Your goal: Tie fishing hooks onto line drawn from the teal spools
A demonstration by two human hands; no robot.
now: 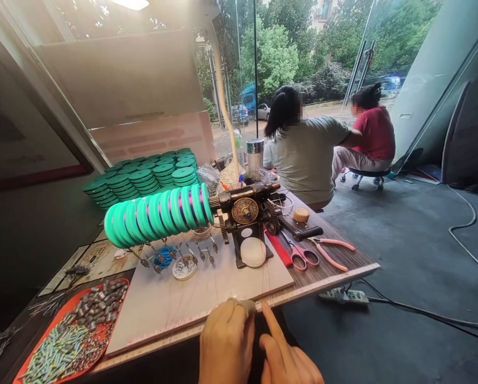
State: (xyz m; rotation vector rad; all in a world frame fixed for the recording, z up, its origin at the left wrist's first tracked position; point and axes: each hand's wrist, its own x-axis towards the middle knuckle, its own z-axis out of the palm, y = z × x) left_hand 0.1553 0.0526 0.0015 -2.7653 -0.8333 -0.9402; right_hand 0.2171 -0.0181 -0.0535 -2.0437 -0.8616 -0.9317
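The winder point(245, 210) stands just beyond both hands, dark toothed metal with a row of teal ridged spools point(159, 213) reaching left. It blocks part of the worktop point(357, 262) behind. Left of the left hand point(226, 338) lies a glossy red plastic tray point(111, 329) of small metal pieces; right of the right hand point(287, 352), beyond, scissors point(305, 257) and rubbery pink-gripped pliers point(335, 250). The left hand's fingers curl together, the right's index extends; whether either pinches anything, I cannot tell.
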